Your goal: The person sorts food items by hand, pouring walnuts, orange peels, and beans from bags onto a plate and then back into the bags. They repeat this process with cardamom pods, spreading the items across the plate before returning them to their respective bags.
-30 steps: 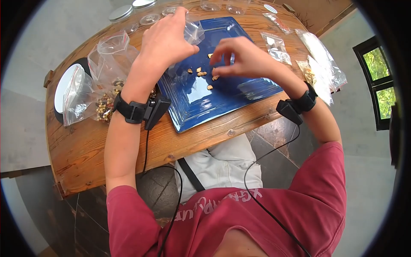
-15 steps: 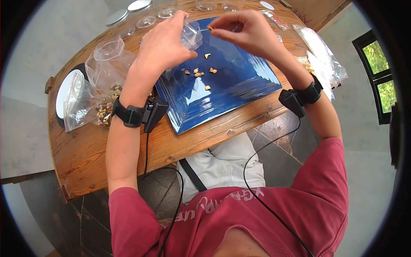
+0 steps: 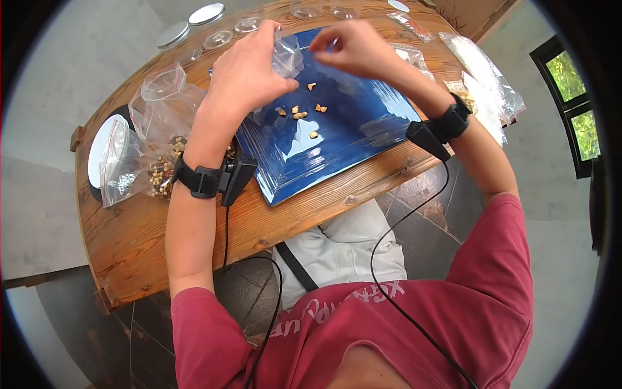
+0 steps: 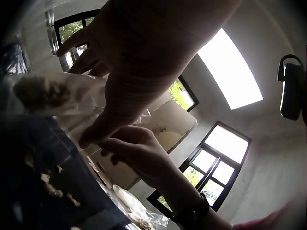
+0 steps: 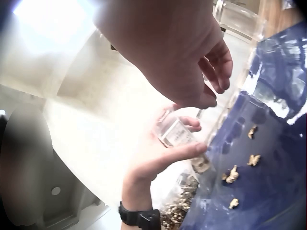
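In the head view the left hand (image 3: 249, 71) holds a clear plastic packet (image 3: 287, 57) above the left part of a blue square plate (image 3: 363, 123). Brownish contents (image 4: 43, 93) show through the packet in the left wrist view, and its side bears a printed label (image 5: 178, 134). Over the far part of the plate, right of the packet, hovers the right hand (image 3: 363, 52), its fingers loosely bent; no piece is visible between thumb and fingers (image 5: 223, 69). Several small tan pieces (image 3: 300, 115) lie scattered on the plate.
Left of the plate are clear zip bags (image 3: 162, 107), one with mixed beans (image 3: 162, 175), and a white round disc (image 3: 107, 146). Silver lids (image 3: 207, 13) and clear jars (image 3: 306, 8) line the far edge. More plastic packets (image 3: 476, 65) lie at the right.
The right hand has risen from the tan pieces on the plate, with one small piece pinched half a second ago, and has shifted slightly. The left hand keeps its hold on the packet.
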Demonstrator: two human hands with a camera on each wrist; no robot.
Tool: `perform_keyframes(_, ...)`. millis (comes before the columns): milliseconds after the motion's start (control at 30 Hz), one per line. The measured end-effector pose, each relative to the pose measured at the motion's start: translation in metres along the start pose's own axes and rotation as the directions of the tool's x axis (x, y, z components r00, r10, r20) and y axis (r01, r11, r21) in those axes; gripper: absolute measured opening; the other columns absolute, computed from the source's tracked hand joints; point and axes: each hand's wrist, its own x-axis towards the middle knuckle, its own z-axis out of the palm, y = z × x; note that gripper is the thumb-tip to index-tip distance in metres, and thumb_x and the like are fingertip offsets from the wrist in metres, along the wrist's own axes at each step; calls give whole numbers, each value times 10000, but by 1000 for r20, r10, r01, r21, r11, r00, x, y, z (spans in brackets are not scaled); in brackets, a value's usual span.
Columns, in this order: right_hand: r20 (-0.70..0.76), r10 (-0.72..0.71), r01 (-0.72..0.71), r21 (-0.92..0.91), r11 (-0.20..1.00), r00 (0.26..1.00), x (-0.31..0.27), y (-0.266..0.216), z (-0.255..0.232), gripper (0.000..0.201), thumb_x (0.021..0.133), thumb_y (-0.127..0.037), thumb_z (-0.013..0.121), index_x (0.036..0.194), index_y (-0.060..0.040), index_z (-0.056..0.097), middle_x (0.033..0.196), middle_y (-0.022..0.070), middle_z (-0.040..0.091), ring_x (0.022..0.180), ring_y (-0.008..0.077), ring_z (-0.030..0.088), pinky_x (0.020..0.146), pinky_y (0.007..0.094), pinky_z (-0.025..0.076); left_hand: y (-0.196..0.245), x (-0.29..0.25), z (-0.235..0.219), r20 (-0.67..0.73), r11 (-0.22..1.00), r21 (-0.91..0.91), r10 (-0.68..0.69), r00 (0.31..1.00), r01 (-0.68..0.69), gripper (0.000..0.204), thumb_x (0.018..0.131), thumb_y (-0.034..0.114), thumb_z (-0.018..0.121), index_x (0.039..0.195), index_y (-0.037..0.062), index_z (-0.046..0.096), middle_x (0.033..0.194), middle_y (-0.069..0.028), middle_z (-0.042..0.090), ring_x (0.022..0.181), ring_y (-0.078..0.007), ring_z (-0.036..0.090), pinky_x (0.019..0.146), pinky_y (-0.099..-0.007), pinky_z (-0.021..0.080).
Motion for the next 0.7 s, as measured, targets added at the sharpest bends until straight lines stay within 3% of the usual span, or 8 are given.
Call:
perform_keyframes(67, 134, -6, 9, -25, 1000, 991, -6, 6, 15, 203, 854, -171, 766, 1032, -85, 810, 898, 137, 756, 787, 257, 720, 732, 358, 576, -2, -1, 2, 2, 1000, -7, 0, 1000, 0, 855, 675, 332, 873, 1424, 154, 502, 1171, -118, 719, 1092, -345, 694, 948, -447, 543)
perform_keyframes(200, 288, 51, -59, 17, 998, 956, -9, 5, 31, 190, 829, -168, 798, 988, -64, 802, 918, 143, 740, 803, 284, 700, 754, 387, 562, -2, -1, 2, 3, 1000, 7, 1, 1000, -1, 850, 682, 334, 869, 1429, 162, 501, 1175, -113, 720, 1095, -347, 692, 952, -450, 541)
perform_keyframes(300, 283, 111, -119, 9, 993, 953, -11, 7, 42, 161, 851, -161, 774, 962, -44, 781, 918, 147, 730, 825, 288, 698, 755, 396, 559, -2, 0, 2, 4, 1000, 6, -1, 1000, 1, 848, 684, 336, 869, 1429, 163, 502, 1175, -111, 718, 1101, -348, 690, 949, -450, 541)
perform_keyframes(500, 81, -64, 73, -110, 991, 995, -23, 12, 46, 142, 885, -142, 740, 982, -40, 753, 914, 127, 727, 786, 274, 689, 714, 386, 546, -3, 0, 2, 14, 1000, -14, 4, 1000, -4, 852, 682, 328, 873, 1428, 150, 500, 1173, -118, 714, 1107, -354, 686, 948, -449, 540)
perform_keyframes(600, -40, 25, -23, 41, 999, 999, -11, 11, 27, 145, 899, -149, 744, 989, -35, 748, 897, 106, 719, 750, 229, 658, 692, 353, 529, -1, -1, 2, 12, 999, -31, 13, 1000, -13, 853, 679, 312, 877, 1423, 137, 499, 1174, -136, 711, 1111, -359, 684, 956, -450, 538)
perform_keyframes(700, -301, -110, 136, 66, 989, 947, 7, -1, -1, 156, 913, -142, 765, 1023, -30, 764, 853, 79, 711, 683, 166, 606, 627, 315, 492, 1, -1, 1, 11, 999, -31, 15, 1000, -14, 847, 676, 295, 881, 1412, 123, 500, 1177, -155, 705, 1110, -362, 684, 954, -451, 539)
